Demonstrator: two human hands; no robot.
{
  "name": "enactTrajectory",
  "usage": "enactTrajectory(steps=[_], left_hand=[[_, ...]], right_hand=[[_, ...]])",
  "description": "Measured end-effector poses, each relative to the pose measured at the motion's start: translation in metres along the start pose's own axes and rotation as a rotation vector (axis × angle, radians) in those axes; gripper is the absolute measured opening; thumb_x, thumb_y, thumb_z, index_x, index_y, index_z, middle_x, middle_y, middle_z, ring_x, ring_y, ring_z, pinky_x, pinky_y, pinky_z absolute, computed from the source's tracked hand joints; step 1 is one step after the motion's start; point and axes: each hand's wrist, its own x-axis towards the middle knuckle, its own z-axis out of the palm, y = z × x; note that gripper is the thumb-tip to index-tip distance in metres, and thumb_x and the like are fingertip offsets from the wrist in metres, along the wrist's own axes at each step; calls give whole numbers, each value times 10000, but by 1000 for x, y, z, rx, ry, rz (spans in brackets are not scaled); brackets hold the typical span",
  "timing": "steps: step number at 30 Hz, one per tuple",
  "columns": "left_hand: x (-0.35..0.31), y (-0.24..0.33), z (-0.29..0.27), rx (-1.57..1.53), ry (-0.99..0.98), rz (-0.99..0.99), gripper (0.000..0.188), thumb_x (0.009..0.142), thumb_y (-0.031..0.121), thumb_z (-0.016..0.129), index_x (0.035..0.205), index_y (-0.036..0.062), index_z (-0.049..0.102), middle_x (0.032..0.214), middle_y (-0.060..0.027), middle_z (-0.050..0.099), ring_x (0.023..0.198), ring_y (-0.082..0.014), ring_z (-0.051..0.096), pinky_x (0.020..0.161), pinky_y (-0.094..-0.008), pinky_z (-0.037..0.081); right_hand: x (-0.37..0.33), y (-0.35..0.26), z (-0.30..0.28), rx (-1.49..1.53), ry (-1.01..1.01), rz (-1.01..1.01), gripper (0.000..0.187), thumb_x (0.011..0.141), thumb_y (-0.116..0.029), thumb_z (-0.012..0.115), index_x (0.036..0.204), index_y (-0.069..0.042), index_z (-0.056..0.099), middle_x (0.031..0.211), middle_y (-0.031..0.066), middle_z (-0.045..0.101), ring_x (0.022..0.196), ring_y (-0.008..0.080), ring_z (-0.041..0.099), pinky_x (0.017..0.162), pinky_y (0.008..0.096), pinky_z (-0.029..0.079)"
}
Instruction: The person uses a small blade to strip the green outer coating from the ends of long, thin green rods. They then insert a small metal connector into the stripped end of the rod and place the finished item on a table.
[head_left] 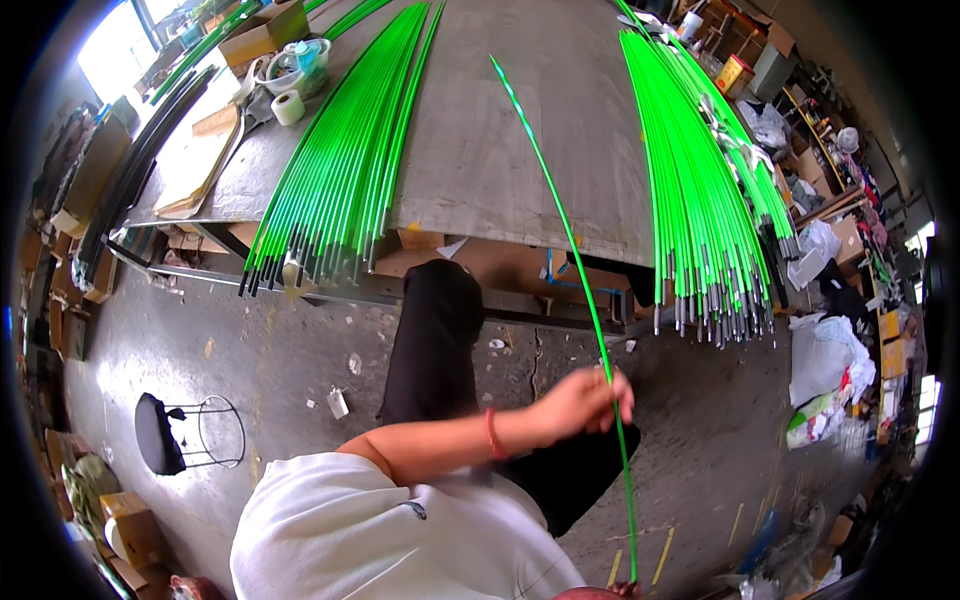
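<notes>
A long thin green rod (575,250) slants from over the tabletop down to the picture's lower edge. My left hand (588,402), with a red band on its wrist, is closed around the rod below its middle; the fingers are slightly blurred. At the rod's near end a sliver of my right hand (598,593) shows, its fingertips pressed against the rod and the rest cut off by the frame. Many similar green rods with dark ends lie fanned out on the left (350,150) and on the right (690,180) of the table, their ends jutting past its front edge.
The grey table (520,190) stands before my knees. A roll of tape (288,107), a plastic tub (290,68), a cardboard box (262,35) and papers (200,165) lie at its left. A black stool (160,435) stands on the floor; cluttered shelves (880,300) line the right.
</notes>
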Motion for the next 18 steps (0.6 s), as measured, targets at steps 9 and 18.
enactTrajectory(steps=[9,18], left_hand=[[-76,-92,56,-182,-543,-320,324,1037,273,395,1061,11,585,1007,-31,596,892,-105,599,796,-266,523],[-68,-74,49,5,-546,-315,305,1037,251,391,1066,12,580,957,-42,611,852,-110,621,814,-284,532]], right_hand=[[-10,43,37,-303,576,41,285,876,-419,603,826,-140,577,828,34,544,761,202,494,637,379,397],[-14,49,43,-362,718,44,266,938,-382,528,792,-159,528,642,-26,427,566,129,409,495,310,344]])
